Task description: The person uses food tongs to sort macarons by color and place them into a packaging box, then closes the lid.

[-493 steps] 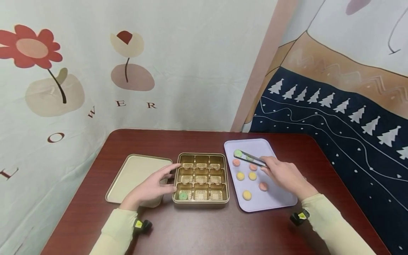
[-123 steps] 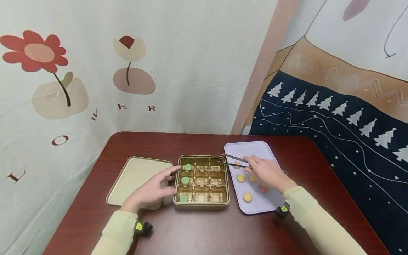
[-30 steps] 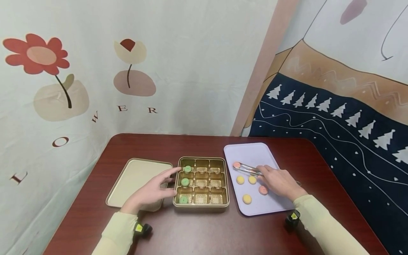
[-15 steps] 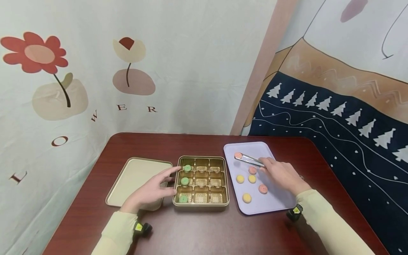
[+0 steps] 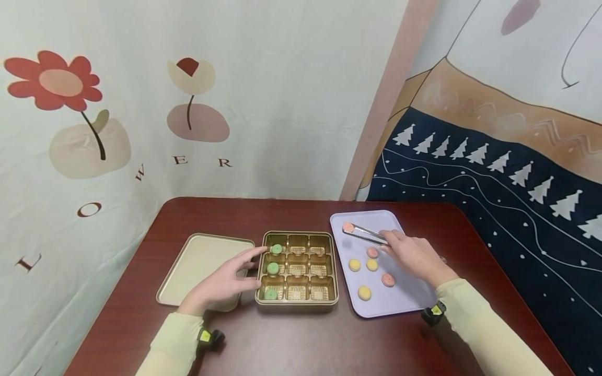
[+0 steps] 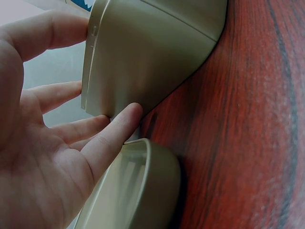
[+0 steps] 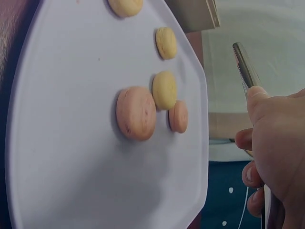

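My right hand (image 5: 416,258) holds metal tongs (image 5: 369,232), whose tips pinch a pink macaron (image 5: 348,227) over the far left part of the lilac tray (image 5: 395,305). In the right wrist view the tong tips (image 7: 244,62) rise above the tray, and that macaron is out of sight. My left hand (image 5: 221,279) touches the left wall of the gold box (image 5: 297,304) with fingers spread, as the left wrist view shows. Green macarons sit in the box's left column: far (image 5: 276,249), middle (image 5: 273,268) and near (image 5: 270,294).
On the lilac tray lie yellow macarons (image 5: 364,293) and two more pink ones (image 5: 388,280). A shallow cream lid-like tray (image 5: 202,261) lies left of the box, partly under my left hand. A patterned cloth wall (image 5: 301,130) stands behind the table (image 5: 291,344).
Over the longer span, two more green macarons went from tray to box. In the last second, the tongs lifted the pink macaron up and away from its spot. My left hand stayed put.
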`<action>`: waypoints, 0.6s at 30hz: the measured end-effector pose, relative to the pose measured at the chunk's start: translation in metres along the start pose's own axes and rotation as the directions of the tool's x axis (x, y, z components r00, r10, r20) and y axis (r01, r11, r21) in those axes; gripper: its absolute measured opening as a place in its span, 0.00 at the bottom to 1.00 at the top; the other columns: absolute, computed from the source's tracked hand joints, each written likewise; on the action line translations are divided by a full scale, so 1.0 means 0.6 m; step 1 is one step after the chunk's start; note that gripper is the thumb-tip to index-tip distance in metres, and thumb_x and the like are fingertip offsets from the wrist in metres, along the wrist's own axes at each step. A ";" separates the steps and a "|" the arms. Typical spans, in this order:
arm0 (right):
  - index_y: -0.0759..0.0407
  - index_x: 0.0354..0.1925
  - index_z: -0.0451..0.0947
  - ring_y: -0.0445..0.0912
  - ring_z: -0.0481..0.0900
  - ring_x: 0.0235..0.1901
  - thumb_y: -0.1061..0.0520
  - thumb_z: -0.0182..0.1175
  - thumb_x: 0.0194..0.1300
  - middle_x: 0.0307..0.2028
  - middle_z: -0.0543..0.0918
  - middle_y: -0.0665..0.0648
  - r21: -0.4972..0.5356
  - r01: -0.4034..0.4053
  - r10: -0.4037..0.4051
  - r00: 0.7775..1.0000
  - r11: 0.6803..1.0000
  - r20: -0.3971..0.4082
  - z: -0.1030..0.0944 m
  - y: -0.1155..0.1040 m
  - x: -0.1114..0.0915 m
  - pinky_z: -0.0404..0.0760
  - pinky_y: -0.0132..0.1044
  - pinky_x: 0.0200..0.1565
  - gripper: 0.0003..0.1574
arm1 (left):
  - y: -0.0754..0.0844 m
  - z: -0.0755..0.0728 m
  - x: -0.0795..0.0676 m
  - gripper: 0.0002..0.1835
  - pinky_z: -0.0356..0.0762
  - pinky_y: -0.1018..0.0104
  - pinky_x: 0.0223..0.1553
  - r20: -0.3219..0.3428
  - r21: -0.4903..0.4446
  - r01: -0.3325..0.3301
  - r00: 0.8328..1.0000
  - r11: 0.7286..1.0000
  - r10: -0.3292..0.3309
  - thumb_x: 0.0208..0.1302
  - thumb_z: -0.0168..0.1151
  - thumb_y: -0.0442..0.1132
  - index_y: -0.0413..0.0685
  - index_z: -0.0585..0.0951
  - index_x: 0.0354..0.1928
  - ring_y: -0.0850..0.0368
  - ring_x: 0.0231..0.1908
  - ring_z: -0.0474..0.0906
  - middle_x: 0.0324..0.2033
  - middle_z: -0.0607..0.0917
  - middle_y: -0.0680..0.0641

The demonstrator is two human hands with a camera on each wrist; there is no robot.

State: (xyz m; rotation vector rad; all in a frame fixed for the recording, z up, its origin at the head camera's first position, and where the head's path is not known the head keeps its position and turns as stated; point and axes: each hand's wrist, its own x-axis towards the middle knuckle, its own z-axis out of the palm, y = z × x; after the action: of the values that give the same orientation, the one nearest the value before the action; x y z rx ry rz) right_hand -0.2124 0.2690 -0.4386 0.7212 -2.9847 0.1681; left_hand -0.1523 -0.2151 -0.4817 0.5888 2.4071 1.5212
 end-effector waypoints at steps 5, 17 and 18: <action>0.49 0.69 0.72 0.44 0.81 0.37 0.45 0.66 0.74 0.53 0.86 0.54 0.011 0.028 -0.027 1.000 1.000 -0.011 -0.004 -0.013 0.003 0.87 0.42 0.39 0.31 | 0.002 0.001 -0.001 0.46 0.77 0.36 0.66 -0.006 0.006 0.004 1.000 1.000 -0.004 0.64 0.73 0.36 0.44 0.61 0.81 0.20 0.70 0.65 0.79 0.59 0.30; 0.53 0.67 0.73 0.40 0.78 0.30 0.47 0.66 0.73 0.49 0.86 0.50 -0.020 0.192 -0.193 0.977 0.981 -0.090 -0.003 -0.049 0.002 0.86 0.39 0.35 0.29 | 0.005 0.000 0.000 0.47 0.77 0.35 0.66 0.004 -0.019 -0.020 1.000 1.000 0.020 0.64 0.73 0.36 0.40 0.59 0.81 0.17 0.69 0.63 0.78 0.57 0.27; 0.53 0.66 0.73 0.39 0.76 0.28 0.48 0.66 0.73 0.48 0.85 0.50 -0.037 0.221 -0.224 0.969 0.974 -0.099 -0.003 -0.054 0.001 0.85 0.37 0.33 0.28 | 0.004 0.000 0.000 0.47 0.77 0.35 0.66 0.005 -0.018 -0.021 1.000 1.000 0.021 0.64 0.73 0.36 0.40 0.59 0.81 0.17 0.69 0.63 0.78 0.57 0.27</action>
State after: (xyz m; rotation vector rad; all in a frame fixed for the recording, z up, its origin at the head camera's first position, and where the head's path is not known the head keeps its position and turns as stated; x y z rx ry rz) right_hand -0.1984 0.2403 -0.4341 1.0045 -2.7774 0.1491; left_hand -0.1516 -0.2140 -0.4795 0.6150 2.3887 1.5462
